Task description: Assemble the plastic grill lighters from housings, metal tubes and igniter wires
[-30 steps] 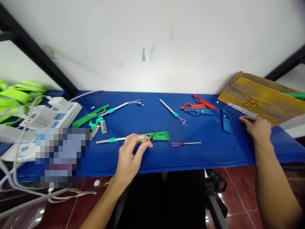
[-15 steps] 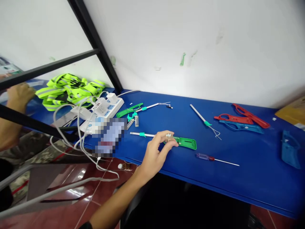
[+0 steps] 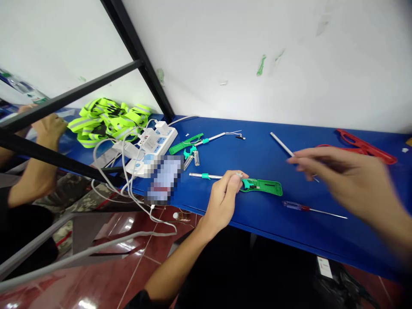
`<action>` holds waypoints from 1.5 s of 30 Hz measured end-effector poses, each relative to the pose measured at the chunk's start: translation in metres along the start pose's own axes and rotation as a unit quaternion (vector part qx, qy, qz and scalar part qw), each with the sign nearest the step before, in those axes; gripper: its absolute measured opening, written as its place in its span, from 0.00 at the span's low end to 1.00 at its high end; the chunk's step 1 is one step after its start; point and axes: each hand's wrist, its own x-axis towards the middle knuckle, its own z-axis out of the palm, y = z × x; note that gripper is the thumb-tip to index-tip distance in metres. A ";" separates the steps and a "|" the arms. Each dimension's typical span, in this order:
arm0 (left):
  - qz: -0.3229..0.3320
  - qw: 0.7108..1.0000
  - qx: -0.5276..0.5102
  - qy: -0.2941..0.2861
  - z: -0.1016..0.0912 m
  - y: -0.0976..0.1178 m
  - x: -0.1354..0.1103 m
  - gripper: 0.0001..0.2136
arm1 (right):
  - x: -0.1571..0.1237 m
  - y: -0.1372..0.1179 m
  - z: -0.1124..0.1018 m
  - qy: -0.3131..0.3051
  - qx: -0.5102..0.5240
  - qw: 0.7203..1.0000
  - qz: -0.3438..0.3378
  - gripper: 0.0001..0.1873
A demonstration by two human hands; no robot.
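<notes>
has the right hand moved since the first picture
Yes, left: the right hand was well right of the screwdriver; now it reaches above it in the picture.

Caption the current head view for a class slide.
Left hand closed over one end of a green plastic half-shell, blurred right hand above a blue tabletop, translucent-handled screwdriver lying nearby.

The person's right hand [image 3: 357,184] is blurred, its forearm cut off by the right edge; it hides the lower part of a silver rod [image 3: 279,143] and some of the red handle pieces [image 3: 375,148], and whether it touches the rod cannot be told. The left hand [image 3: 223,197] covers the near end of the green handle shell [image 3: 268,187]; a pale bit [image 3: 239,174] at its fingertips is too small to identify. Pixelation masks a phone [image 3: 165,178]. The left edge crops a co-worker's arm [image 3: 28,180].
</notes>
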 end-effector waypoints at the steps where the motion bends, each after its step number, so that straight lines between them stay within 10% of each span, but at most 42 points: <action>1: -0.001 1.000 0.004 0.010 0.000 0.002 0.001 0.24 | 0.008 -0.008 0.022 -0.071 0.075 0.995 -0.001 0.20; 4: 0.014 0.999 0.036 0.029 -0.001 0.007 0.004 0.24 | 0.024 -0.022 0.072 -0.186 0.216 0.958 0.012 0.16; 8: 0.055 0.993 0.100 0.015 -0.003 0.009 0.008 0.19 | 0.026 -0.016 0.092 -0.189 0.288 0.938 0.041 0.14; 29: 0.124 0.987 0.103 0.021 0.000 -0.005 0.008 0.11 | 0.008 -0.010 0.083 -0.141 0.283 0.949 0.011 0.16; 45: 0.122 0.990 0.069 0.018 0.001 -0.001 0.010 0.11 | 0.007 -0.014 0.072 -0.132 0.137 0.968 -0.162 0.08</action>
